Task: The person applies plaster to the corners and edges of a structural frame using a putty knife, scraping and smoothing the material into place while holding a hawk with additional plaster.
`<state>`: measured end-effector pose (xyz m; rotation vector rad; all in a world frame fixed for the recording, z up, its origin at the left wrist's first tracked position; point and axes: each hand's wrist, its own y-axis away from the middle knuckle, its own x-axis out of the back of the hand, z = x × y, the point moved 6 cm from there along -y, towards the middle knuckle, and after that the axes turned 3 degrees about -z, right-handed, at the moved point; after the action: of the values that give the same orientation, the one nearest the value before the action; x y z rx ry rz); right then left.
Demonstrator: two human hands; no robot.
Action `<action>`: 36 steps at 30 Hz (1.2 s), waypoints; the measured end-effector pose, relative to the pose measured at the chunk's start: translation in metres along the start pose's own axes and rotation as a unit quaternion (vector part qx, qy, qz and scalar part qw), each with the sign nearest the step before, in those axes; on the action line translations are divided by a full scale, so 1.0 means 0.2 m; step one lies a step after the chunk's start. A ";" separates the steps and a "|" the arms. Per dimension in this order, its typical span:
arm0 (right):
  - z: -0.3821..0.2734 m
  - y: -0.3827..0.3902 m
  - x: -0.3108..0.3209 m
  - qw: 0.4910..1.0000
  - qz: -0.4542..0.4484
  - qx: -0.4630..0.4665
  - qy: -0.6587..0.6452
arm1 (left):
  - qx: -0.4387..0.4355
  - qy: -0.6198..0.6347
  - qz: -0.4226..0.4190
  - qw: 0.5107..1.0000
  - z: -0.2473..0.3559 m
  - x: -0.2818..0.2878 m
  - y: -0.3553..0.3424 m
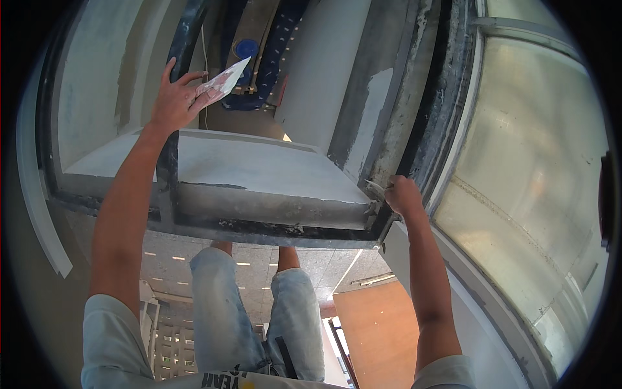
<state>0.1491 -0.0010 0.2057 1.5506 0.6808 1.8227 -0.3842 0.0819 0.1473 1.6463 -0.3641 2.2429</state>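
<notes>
My left hand point(173, 104) is raised beside the dark upright bar point(170, 154) of a window frame. It holds a flat, pointed plate point(221, 84) smeared with white paste, and some of its fingers stick out past the plate. My right hand point(404, 196) is closed at the lower right corner of the frame. From its fingers a thin, pale-edged blade like a putty knife point(377, 187) reaches toward the corner; its handle is hidden in my fist. White and grey patches of filler coat the sill point(259, 162) and the reveal point(372, 120) near it.
The dark lower rail point(285, 231) crosses in front of my legs. A frosted glass pane point(518, 168) stands at the right. Beyond the sill lies a blue item point(246, 48) on a plank. Below are a tiled floor point(249, 272) and an orange-brown board point(379, 324).
</notes>
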 end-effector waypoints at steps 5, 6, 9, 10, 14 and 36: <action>-0.01 0.00 -0.08 0.998 -0.056 -0.028 0.003 | 0.055 0.020 0.007 0.998 -0.05 0.00 0.00; -0.03 0.00 -0.12 0.998 -0.059 -0.024 0.004 | 0.073 0.015 0.001 0.997 -0.06 0.00 0.01; -0.03 -0.05 -0.25 0.995 -0.075 -0.060 0.015 | 0.064 0.023 0.028 0.997 -0.05 0.00 -0.01; -0.03 -0.09 -0.30 0.995 -0.076 -0.057 0.012 | 0.065 0.024 0.026 0.997 -0.05 0.00 -0.01; -0.02 -0.26 -0.37 0.994 -0.085 -0.062 0.011 | 0.063 0.021 0.035 0.997 -0.04 0.00 -0.03; -0.17 -0.48 -0.09 0.999 -0.003 0.003 -0.034 | 0.065 -0.007 0.022 0.998 -0.09 -0.01 0.04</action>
<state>0.1308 0.0496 0.1173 1.6065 0.6589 1.7567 -0.4032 0.0822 0.1404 1.7355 -0.2655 2.3326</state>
